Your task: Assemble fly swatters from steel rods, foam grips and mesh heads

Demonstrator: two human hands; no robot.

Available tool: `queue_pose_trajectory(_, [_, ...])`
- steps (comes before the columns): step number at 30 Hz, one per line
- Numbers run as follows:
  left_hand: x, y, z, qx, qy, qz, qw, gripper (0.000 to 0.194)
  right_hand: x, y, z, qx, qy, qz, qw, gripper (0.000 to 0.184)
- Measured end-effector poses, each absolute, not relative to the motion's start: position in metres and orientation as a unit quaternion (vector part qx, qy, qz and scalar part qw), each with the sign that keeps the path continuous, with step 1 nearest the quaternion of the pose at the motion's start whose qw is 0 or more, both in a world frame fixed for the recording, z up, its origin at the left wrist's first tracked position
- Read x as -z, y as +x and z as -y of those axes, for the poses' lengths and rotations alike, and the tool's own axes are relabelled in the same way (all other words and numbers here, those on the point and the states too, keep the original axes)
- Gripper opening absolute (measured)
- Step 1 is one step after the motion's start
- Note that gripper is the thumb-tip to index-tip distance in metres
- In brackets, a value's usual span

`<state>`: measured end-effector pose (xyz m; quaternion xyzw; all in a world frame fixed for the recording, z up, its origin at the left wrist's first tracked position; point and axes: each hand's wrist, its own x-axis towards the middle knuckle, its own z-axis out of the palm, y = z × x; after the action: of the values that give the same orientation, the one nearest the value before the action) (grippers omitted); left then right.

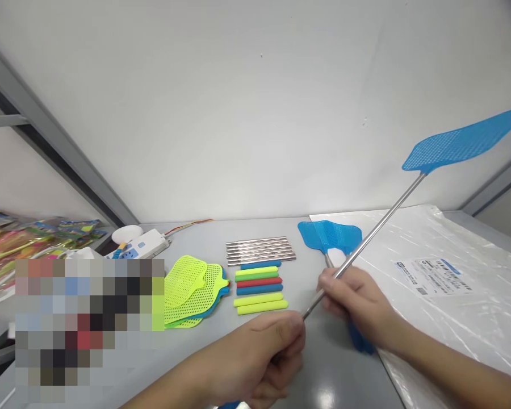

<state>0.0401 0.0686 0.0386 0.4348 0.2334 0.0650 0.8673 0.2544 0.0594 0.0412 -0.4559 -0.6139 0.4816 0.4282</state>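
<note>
A fly swatter with a blue mesh head (pixel 464 145) and a thin metal rod (pixel 392 210) slants up to the right across the view. My left hand (pixel 264 352) is closed around its lower end; a bit of blue shows beneath that hand. Higher on the rod, my right hand (pixel 357 301) pinches it between thumb and fingers. Behind my right hand lie other blue swatter heads (pixel 330 234) and a blue handle (pixel 360 338), partly hidden. Left of the hands are coloured handles (pixel 259 287) in yellow, green, red and blue, with several metal rods (pixel 259 250) behind them.
Yellow, blue and green swatter heads (pixel 191 289) are stacked at the left. A white power strip (pixel 142 247) stands behind them. Packaged goods (pixel 38 244) fill the far left. A clear plastic-wrapped sheet with a label (pixel 472 324) covers the right side. A wall rises behind.
</note>
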Motion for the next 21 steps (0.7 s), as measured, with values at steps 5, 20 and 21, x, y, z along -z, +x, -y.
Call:
queue_pose_trajectory(5, [-0.038,0.035,-0.074,-0.050,0.431,-0.242,0.868,0.036,-0.048,0.283,-0.082,-0.426,-0.485,0.541,0.539,0.052])
queue_pose_trajectory(20, [-0.036,0.037,-0.073,-0.048,0.457,-0.250,0.853,0.038,-0.025,0.263,-0.069,-0.436,-0.467,0.584,0.502,0.033])
queue_pose_trajectory(21, [-0.038,0.037,-0.072,-0.043,0.456,-0.248,0.853,0.038,-0.025,0.259,-0.064,-0.458,-0.460,0.597,0.472,0.035])
